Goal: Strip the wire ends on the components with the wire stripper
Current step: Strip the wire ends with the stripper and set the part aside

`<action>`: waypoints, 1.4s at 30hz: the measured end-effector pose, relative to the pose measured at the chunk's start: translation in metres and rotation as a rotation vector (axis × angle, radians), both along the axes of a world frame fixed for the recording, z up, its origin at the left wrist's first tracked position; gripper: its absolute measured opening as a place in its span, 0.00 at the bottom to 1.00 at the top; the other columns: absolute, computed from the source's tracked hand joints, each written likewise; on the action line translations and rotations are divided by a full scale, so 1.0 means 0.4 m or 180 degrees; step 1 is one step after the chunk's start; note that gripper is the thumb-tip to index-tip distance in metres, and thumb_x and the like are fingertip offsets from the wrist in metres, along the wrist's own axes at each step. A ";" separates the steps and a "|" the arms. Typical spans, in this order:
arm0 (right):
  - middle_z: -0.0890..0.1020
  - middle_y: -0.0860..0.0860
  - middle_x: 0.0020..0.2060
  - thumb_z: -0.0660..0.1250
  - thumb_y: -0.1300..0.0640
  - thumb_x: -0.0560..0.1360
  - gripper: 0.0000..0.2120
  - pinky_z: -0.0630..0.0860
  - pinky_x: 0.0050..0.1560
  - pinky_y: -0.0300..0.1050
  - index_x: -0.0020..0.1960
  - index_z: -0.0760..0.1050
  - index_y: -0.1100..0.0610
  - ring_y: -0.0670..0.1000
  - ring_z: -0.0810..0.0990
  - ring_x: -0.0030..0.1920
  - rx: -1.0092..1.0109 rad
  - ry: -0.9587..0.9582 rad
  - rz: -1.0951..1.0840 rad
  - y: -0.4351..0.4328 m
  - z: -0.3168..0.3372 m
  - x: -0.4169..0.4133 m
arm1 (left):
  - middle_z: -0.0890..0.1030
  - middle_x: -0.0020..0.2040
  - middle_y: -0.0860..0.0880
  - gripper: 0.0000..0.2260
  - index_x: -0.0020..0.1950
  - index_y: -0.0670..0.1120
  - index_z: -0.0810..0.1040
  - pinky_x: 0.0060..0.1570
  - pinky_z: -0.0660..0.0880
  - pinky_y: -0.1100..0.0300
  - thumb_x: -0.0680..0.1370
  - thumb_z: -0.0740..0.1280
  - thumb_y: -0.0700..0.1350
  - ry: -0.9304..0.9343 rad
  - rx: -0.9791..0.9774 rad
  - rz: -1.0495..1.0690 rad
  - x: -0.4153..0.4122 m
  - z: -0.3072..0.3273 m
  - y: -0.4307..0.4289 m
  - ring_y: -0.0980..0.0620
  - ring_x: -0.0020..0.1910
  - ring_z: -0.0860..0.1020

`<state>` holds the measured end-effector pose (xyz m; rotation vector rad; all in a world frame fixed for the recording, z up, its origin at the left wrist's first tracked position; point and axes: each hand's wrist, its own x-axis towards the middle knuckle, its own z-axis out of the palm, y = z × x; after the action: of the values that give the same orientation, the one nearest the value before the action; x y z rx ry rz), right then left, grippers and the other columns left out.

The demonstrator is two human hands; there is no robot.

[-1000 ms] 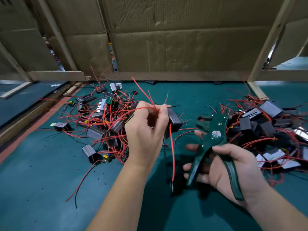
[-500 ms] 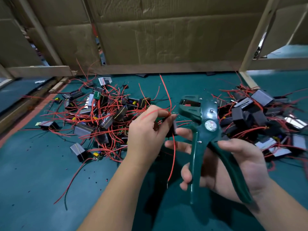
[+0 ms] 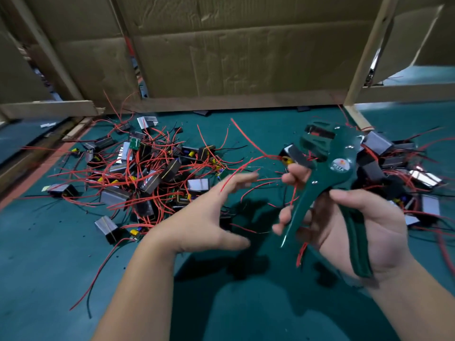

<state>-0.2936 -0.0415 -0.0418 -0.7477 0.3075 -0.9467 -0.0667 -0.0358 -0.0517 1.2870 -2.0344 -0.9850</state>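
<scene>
Now the right hand [image 3: 369, 230] is gripping one wire stripper [image 3: 339, 166] at three o'clock, the left hand [image 3: 204, 222] hovering slack-fingered between two component piles [image 3: 147, 173].

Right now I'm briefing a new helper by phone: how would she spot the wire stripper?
On the green table lie a left pile and a right pile of black components with red wires. By the right pile, the right hand grips the wire stripper: dark green, long handles, round label, the only tool there.

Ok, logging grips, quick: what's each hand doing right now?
Left hand: open, fingers spread and blurred.
Right hand: gripping the wire stripper by its handles.
</scene>
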 end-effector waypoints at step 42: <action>0.76 0.60 0.59 0.57 0.52 0.77 0.27 0.67 0.63 0.51 0.72 0.63 0.67 0.58 0.76 0.54 0.0650 -0.0665 0.0913 -0.003 0.002 0.020 | 0.75 0.38 0.58 0.11 0.48 0.51 0.84 0.40 0.68 0.70 0.67 0.75 0.46 0.1314 -0.1691 0.0913 -0.125 -0.006 -0.006 0.62 0.38 0.74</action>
<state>-0.2855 -0.0428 -0.0410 -0.4847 0.1068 -0.7017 -0.1166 -0.0381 -0.0542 0.9553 -1.5870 -0.4772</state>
